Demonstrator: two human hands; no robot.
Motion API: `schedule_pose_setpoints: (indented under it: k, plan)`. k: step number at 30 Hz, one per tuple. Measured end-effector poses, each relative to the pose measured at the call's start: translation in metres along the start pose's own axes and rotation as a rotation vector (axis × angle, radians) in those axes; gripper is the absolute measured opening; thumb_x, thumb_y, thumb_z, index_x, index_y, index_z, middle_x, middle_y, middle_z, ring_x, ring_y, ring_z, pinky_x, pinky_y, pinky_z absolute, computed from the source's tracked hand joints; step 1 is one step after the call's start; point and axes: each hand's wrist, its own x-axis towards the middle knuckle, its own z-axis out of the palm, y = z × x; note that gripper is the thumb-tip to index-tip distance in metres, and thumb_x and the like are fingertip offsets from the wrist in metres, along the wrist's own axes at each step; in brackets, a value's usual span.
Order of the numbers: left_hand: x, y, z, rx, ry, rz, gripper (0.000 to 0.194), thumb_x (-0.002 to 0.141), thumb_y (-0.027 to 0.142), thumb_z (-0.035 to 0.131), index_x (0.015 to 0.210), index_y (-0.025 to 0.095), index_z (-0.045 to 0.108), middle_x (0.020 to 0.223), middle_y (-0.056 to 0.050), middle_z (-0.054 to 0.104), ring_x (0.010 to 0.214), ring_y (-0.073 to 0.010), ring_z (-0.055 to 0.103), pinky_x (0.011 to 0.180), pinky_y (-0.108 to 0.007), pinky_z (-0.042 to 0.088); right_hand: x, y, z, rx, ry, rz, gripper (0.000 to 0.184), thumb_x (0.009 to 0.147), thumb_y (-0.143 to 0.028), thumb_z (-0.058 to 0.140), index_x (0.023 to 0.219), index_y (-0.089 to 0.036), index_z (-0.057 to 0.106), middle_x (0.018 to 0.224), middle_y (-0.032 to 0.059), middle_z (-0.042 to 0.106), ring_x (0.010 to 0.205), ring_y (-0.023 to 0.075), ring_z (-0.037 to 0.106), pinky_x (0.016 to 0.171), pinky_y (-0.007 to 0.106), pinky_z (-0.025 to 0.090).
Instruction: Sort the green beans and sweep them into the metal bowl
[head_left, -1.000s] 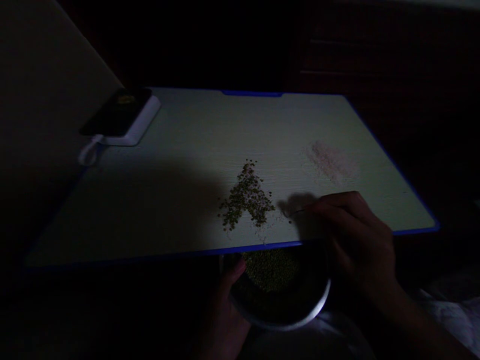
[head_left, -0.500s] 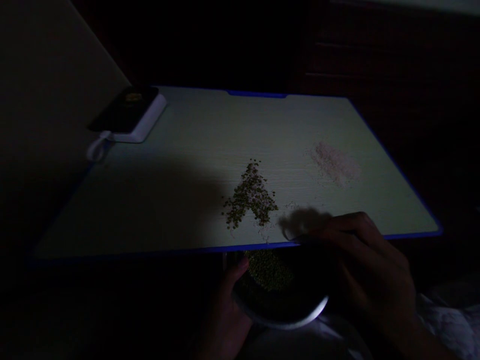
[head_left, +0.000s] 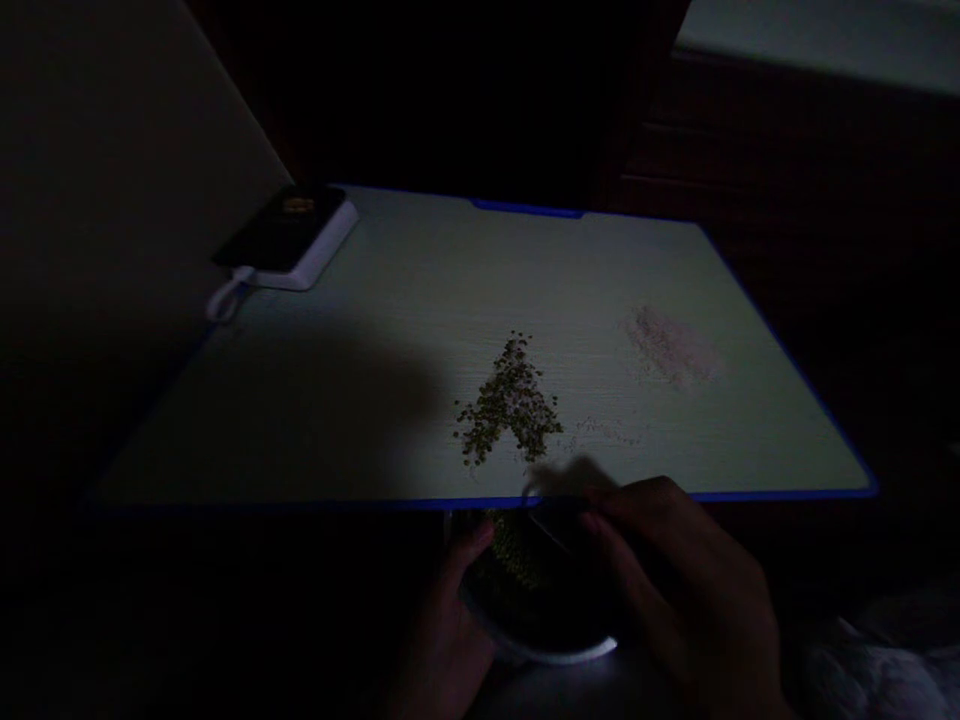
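Note:
My left hand point(head_left: 457, 610) grips the left side of a metal bowl point(head_left: 555, 657) under the table's near edge, thumb over the rim. Green mung beans point(head_left: 517, 560) lie in the bowl; the rest of its inside is in shadow. Over the bowl's right part is my right hand point(head_left: 675, 580), fingers pinched on a small dark flat thing point(head_left: 559, 520), too dim to name. Just beyond, a loose pile of mung beans point(head_left: 510, 405) mixed with pale grains lies on the pale tabletop point(head_left: 420, 260). A separate pile of pinkish-white grains point(head_left: 671, 345) lies farther right.
A white box-like device point(head_left: 322, 245) with a dark top and a strap loop stands at the table's back left corner. Blue edging point(head_left: 787, 494) runs around the table. A wall rises at the left, and the surroundings are very dark.
My right hand has moved left and nearer, from the table's edge to over the bowl. A thin trail of pale grains now shows where its shadow was. The whole view has shifted slightly.

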Motion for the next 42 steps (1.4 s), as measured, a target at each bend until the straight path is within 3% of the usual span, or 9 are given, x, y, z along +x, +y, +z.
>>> schedule_pose_setpoints:
  k: [4, 10, 14, 17, 22, 26, 34, 38, 42]
  plan:
    - [-0.001, 0.003, -0.002, -0.039, 0.013, 0.011, 0.007, 0.086, 0.017, 0.073, 0.086, 0.022, 0.078, 0.088, -0.002, 0.086, 0.079, -0.0199, 0.079, 0.095, -0.038, 0.059, 0.007, -0.009, 0.01, -0.024, 0.017, 0.01, 0.016, 0.094, -0.01, 0.065, 0.106, -0.018, 0.073, 0.082, 0.0011, 0.069, 0.069, 0.0091, 0.069, 0.064, 0.015, 0.057]
    - [-0.004, 0.012, 0.002, -0.072, 0.183, -0.017, 0.018, 0.09, 0.01, 0.064, 0.094, 0.018, 0.079, 0.087, -0.006, 0.086, 0.09, -0.0248, 0.081, 0.099, -0.044, 0.059, 0.021, -0.013, 0.008, -0.107, 0.018, 0.087, 0.012, 0.093, -0.013, 0.067, 0.096, -0.021, 0.075, 0.074, -0.0017, 0.063, 0.059, 0.0089, 0.062, 0.058, 0.016, 0.054]
    - [-0.005, 0.018, 0.004, -0.092, 0.236, -0.046, 0.033, 0.095, 0.007, 0.053, 0.112, 0.022, 0.078, 0.083, -0.003, 0.086, 0.079, -0.021, 0.082, 0.095, -0.04, 0.061, 0.023, -0.014, 0.004, -0.172, 0.02, 0.099, 0.014, 0.094, -0.014, 0.062, 0.094, -0.021, 0.075, 0.072, -0.0012, 0.062, 0.059, 0.0101, 0.064, 0.055, 0.017, 0.052]
    - [-0.004, 0.02, 0.003, -0.107, 0.263, -0.077, 0.034, 0.098, 0.009, 0.049, 0.112, 0.021, 0.078, 0.077, -0.003, 0.085, 0.068, -0.018, 0.08, 0.092, -0.036, 0.062, 0.022, -0.008, 0.0, -0.2, 0.028, 0.148, 0.015, 0.094, -0.016, 0.06, 0.096, -0.022, 0.074, 0.073, -0.001, 0.064, 0.059, 0.0115, 0.065, 0.053, 0.02, 0.05]
    - [0.002, 0.02, -0.006, -0.113, 0.229, -0.099, 0.033, 0.097, 0.009, 0.052, 0.091, 0.022, 0.081, 0.081, -0.002, 0.086, 0.071, -0.0159, 0.08, 0.09, -0.03, 0.062, 0.019, 0.01, -0.012, -0.245, 0.075, 0.242, 0.015, 0.097, -0.023, 0.062, 0.105, -0.027, 0.074, 0.08, -0.0008, 0.069, 0.067, 0.014, 0.068, 0.059, 0.024, 0.052]
    - [0.005, 0.019, -0.012, -0.083, 0.22, -0.066, 0.031, 0.095, 0.01, 0.056, 0.083, 0.025, 0.081, 0.084, 0.0, 0.086, 0.081, -0.0174, 0.082, 0.103, -0.035, 0.055, 0.015, 0.013, -0.018, -0.264, 0.124, 0.225, 0.012, 0.096, -0.026, 0.065, 0.102, -0.028, 0.074, 0.08, -0.0018, 0.07, 0.066, 0.0133, 0.068, 0.058, 0.025, 0.05]
    - [0.001, 0.022, -0.002, -0.081, 0.298, -0.089, 0.036, 0.099, 0.01, 0.047, 0.107, 0.023, 0.08, 0.084, -0.002, 0.086, 0.082, -0.0204, 0.082, 0.12, -0.047, 0.038, 0.021, 0.005, -0.004, -0.185, 0.07, 0.206, 0.013, 0.094, -0.02, 0.063, 0.094, -0.021, 0.075, 0.075, -0.0007, 0.067, 0.064, 0.0118, 0.065, 0.055, 0.023, 0.047]
    - [0.001, 0.021, -0.005, -0.087, 0.222, -0.113, 0.035, 0.1, 0.016, 0.05, 0.117, 0.028, 0.078, 0.088, -0.001, 0.086, 0.1, -0.0224, 0.08, 0.12, -0.046, 0.039, 0.028, 0.014, -0.005, -0.155, 0.1, 0.27, 0.015, 0.095, -0.023, 0.062, 0.099, -0.022, 0.076, 0.082, 0.0014, 0.071, 0.071, 0.015, 0.068, 0.06, 0.026, 0.049]
    - [0.01, 0.018, -0.025, -0.068, 0.127, -0.084, 0.032, 0.096, 0.02, 0.06, 0.118, 0.036, 0.077, 0.099, 0.004, 0.086, 0.111, -0.0213, 0.076, 0.121, -0.043, 0.037, 0.041, 0.04, -0.016, -0.167, 0.145, 0.286, 0.018, 0.094, -0.027, 0.062, 0.103, -0.022, 0.076, 0.09, 0.0039, 0.075, 0.078, 0.0187, 0.071, 0.067, 0.029, 0.052]
